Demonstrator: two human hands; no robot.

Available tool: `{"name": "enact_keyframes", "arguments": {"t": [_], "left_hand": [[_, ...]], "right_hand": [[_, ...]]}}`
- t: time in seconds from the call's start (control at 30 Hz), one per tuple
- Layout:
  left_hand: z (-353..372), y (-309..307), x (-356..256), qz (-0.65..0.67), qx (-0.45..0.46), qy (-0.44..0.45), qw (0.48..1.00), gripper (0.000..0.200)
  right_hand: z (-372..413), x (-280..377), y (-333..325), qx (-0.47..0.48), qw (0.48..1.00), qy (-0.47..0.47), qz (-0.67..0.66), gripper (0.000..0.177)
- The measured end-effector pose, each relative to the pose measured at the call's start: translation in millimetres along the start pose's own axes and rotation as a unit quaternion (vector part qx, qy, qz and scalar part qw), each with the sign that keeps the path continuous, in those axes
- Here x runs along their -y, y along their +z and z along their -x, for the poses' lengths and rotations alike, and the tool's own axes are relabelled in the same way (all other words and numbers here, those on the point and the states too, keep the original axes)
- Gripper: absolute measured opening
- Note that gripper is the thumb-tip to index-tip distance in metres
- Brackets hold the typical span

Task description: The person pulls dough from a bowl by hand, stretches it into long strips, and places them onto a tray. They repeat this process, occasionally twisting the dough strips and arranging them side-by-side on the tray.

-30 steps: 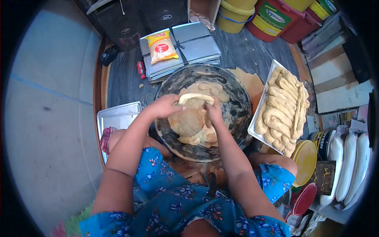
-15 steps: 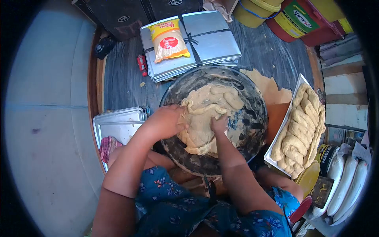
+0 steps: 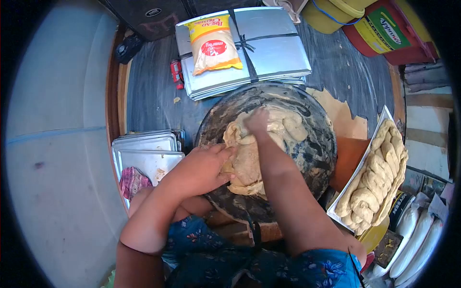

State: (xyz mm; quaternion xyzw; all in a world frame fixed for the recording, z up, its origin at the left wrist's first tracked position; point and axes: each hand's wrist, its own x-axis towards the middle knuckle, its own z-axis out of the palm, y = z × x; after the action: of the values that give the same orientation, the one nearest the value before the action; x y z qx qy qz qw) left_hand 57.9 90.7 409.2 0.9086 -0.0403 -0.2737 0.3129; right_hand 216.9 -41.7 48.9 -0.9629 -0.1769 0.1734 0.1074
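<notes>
A wide mass of pale brown dough (image 3: 247, 168) lies in a big round dark basin (image 3: 312, 168) in front of me, its surface folded and uneven. My left hand (image 3: 209, 165) grips the dough's left edge, thumb and fingers on either side of it. Pressed into the upper part of the dough is my right hand (image 3: 258, 120), closed and a little blurred; its fingertips are hidden. A thick dough roll (image 3: 295, 127) lies to the right of that hand, inside the basin.
On the right, a tray (image 3: 342, 199) bears thick twisted dough (image 3: 374, 177). Behind the basin, tied metal sheets (image 3: 276, 53) carry a bread crumbs bag (image 3: 213, 45). More metal trays (image 3: 149, 161) with a pink cloth (image 3: 133, 182) are at left. Buckets (image 3: 331, 14) stand at the back right.
My right hand has moved up and left across the dough from its lower right part. My left hand has come down slightly along the dough's left edge. The view has shifted a little.
</notes>
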Motion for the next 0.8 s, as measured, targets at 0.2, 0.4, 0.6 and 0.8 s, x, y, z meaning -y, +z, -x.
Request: {"name": "enact_keyframes", "arguments": {"t": [0.2, 0.4, 0.6, 0.8], "left_hand": [[-11, 4, 2, -0.008, -0.003, 0.012, 1.000, 0.060], [-9, 5, 11, 0.001, -0.002, 0.017, 1.000, 0.058], [3, 4, 9, 0.001, -0.008, 0.015, 1.000, 0.058], [6, 9, 6, 0.000, -0.020, 0.041, 0.999, 0.056]], "right_hand": [[101, 48, 36, 0.243, 0.922, -0.265, -0.143, 0.043], [120, 24, 33, 0.225, 0.875, -0.334, -0.270, 0.041], [109, 4, -58, 0.096, 0.928, -0.311, -0.178, 0.030], [82, -16, -41, 0.176, 0.943, -0.210, -0.189, 0.045]]}}
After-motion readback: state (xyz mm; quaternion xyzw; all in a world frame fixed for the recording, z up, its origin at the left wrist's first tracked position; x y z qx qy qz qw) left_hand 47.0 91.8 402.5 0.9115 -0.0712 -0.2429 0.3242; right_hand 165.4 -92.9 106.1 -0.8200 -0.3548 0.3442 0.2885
